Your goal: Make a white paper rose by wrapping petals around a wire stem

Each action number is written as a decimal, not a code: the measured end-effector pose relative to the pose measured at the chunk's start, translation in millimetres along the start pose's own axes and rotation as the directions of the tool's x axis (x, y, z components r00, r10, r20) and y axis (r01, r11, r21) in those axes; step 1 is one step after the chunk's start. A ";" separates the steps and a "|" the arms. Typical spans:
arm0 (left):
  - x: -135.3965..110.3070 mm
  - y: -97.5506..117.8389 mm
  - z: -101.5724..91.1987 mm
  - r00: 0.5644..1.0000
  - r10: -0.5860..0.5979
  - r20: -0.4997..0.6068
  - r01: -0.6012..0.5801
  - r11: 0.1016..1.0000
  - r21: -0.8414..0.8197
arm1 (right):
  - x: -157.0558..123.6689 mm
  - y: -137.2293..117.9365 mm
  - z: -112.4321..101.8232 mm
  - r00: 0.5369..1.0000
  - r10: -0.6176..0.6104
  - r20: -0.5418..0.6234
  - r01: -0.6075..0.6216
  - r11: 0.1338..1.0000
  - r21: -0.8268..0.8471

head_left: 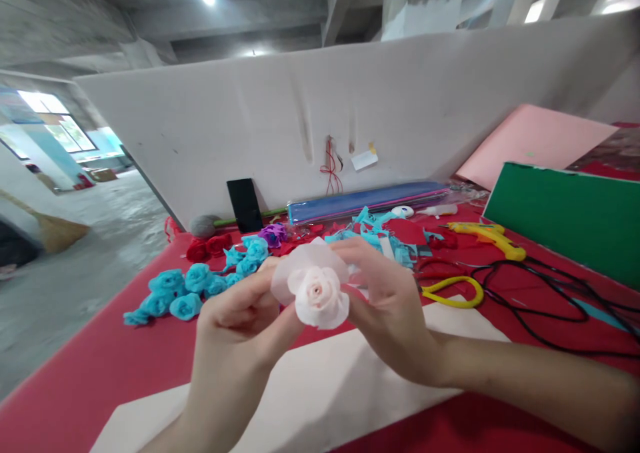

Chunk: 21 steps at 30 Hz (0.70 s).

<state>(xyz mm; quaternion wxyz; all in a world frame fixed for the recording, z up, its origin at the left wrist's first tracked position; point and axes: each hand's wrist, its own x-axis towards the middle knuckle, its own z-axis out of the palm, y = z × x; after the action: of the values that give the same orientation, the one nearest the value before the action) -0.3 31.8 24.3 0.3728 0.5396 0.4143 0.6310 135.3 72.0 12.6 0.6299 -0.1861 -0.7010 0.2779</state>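
Note:
A pale pink paper rose point(316, 288) is held up in front of me above a white sheet point(320, 393) on the red table point(90, 373). My left hand point(239, 320) pinches it from the left and below, fingers closed on its base. From the right, my right hand point(387, 296) has its fingers curled round the rose's outer petal.
Several blue paper roses point(185, 290), red roses point(207, 245) and a purple one point(273, 234) lie at the back left. Yellow-handled scissors point(453, 292), a yellow glue gun point(487, 234), black cables point(545, 306), rolled paper point(365, 203), a black phone point(244, 204), green board point(570, 216) and pink board point(530, 143) stand right.

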 end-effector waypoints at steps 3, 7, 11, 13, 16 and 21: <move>-0.4 -0.6 -0.9 1.000 -0.008 0.005 0.008 1.000 -0.028 | -0.4 0.1 -0.1 0.998 -0.053 0.016 0.053 0.998 -0.013; -0.4 0.3 -0.8 1.000 -0.027 -0.003 0.027 0.998 -0.056 | 0.3 -1.2 0.1 0.992 -0.119 0.030 0.120 0.993 -0.024; 1.9 2.8 0.5 0.998 -0.044 -0.038 0.042 0.997 -0.060 | 1.6 -3.2 1.0 0.990 -0.140 0.007 0.140 0.989 -0.043; 3.1 3.5 0.8 0.998 -0.048 -0.051 0.045 0.997 -0.066 | 2.1 -4.2 1.3 0.990 -0.139 0.010 0.139 0.989 -0.047; 3.0 4.3 1.2 0.997 -0.044 -0.059 0.040 0.996 -0.078 | 2.0 -5.1 1.3 0.993 -0.116 0.017 0.117 0.991 -0.058; 2.6 7.9 6.1 0.998 -0.027 -0.058 0.021 0.995 -0.095 | 2.3 -5.9 -0.2 0.998 -0.052 0.034 0.054 0.996 -0.064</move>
<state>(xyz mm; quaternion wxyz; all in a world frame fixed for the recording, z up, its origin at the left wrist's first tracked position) 5.1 32.0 33.0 0.3931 0.4974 0.4013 0.6610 135.6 68.9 18.1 0.6193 -0.1834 -0.7244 0.2410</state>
